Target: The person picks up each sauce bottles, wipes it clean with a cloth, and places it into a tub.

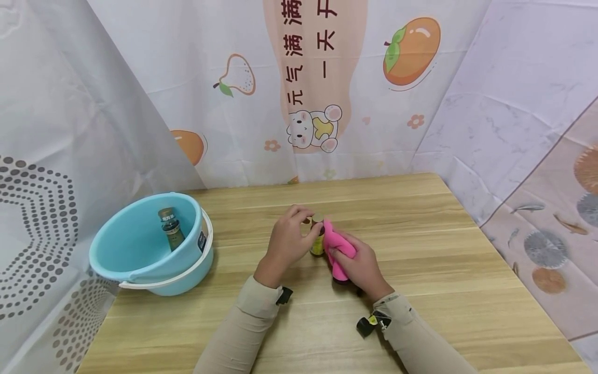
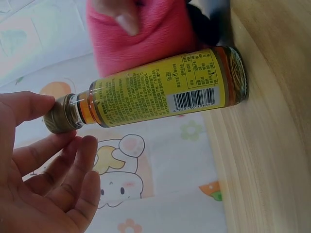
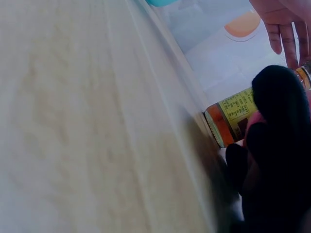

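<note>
A small glass bottle (image 2: 160, 92) with a yellow label and gold cap stands upright on the table. My left hand (image 1: 287, 240) pinches its cap (image 2: 59, 116) between thumb and fingers, while the other fingers lie loosely bent. To the right, my right hand (image 1: 363, 264) grips a soft, fuzzy pink cloth-like item (image 1: 337, 248), pressed up against the bottle's side. Black padded parts (image 3: 279, 92) show with the pink one in the right wrist view; whether they all belong to one piece I cannot tell. The right hand is largely hidden there.
On the left of the wooden table (image 1: 467, 296) a light blue bucket (image 1: 121, 246) stands tilted, its white handle (image 1: 168, 283) hanging down. Inside leans another gold-capped bottle (image 1: 174, 232). Printed curtains (image 1: 247, 130) hang behind the table and along both sides.
</note>
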